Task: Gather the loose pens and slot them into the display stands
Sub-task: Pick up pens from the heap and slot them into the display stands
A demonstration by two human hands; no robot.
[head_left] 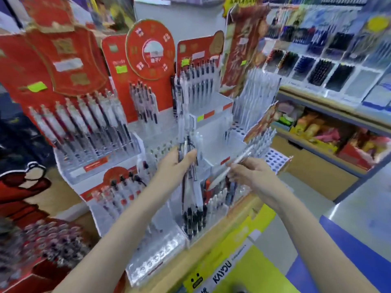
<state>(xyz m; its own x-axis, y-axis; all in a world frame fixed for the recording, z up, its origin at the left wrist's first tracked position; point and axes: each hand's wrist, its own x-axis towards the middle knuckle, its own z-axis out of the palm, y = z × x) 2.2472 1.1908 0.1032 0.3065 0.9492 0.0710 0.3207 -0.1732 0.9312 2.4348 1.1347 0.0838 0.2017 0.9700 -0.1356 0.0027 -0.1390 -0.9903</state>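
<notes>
The person stands at a shop counter crowded with pen displays, both bare arms stretched out over them. The left hand [177,163] is curled round a bundle of pens [189,178], held upright in front of the middle stands. The pens in it are slim, with clear or white barrels, silvery clips near the top and dark grips at the lower end; their tips hang down just above the pens already standing in a low clear stand [179,227] at the counter's front edge. The picture is smeared by motion, so I cannot count how many the hand holds.

The right hand [247,172] pinches a single white pen [230,167] between thumb and fingertips. It lies slanted, its upper end pointing up and to the right toward a white perforated stand [275,160], its lower end pointing down toward the bundle. The two hands are near each other but apart.

Behind them rise tiered clear stands [99,163] backed with red cards [150,49], rows of clear-bodied pens leaning in their holes, some with red ink cores and some with black. Small green price stickers dot the cards. To the right, a shelf unit [330,106] carries trays of dark pens above and bright packets below. A yellow sign [222,269] fronts the counter.
</notes>
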